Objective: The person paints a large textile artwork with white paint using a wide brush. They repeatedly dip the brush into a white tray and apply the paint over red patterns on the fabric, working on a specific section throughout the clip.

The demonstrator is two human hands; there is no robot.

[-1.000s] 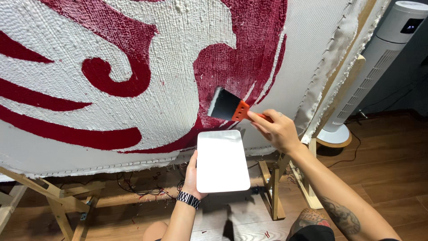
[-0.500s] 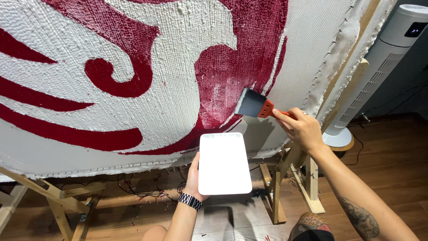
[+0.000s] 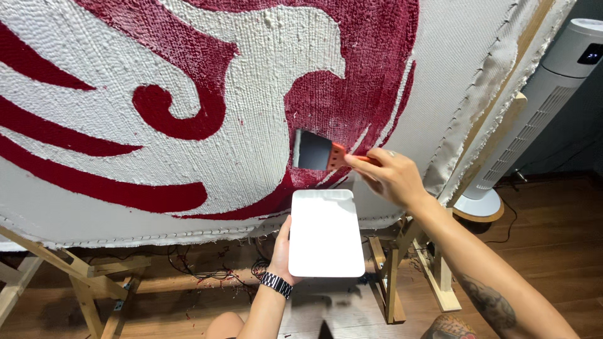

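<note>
Brushwork occupies the head view: the right hand is closed around the orange handle of a wide, flat, dark-bristled brush, whose bristles lie against the large tufted rug of white and deep red yarn stretched on a tilted wooden frame. The brush sits low in the red field, just beside a thin white line in the pattern. Directly beneath it the left hand, a dark banded watch on its wrist, grips the left edge of a white rounded-rectangle plastic tray held just under the rug's lower border; the tray's surface looks bare, though glare may hide what is on it.

Judging by the pile, the upper swirls and white areas look even, while the red patch around the brush appears streaky and paler, so that lower corner seems to be the part in hand. A white tower fan stands on the wooden floor to the right.
</note>
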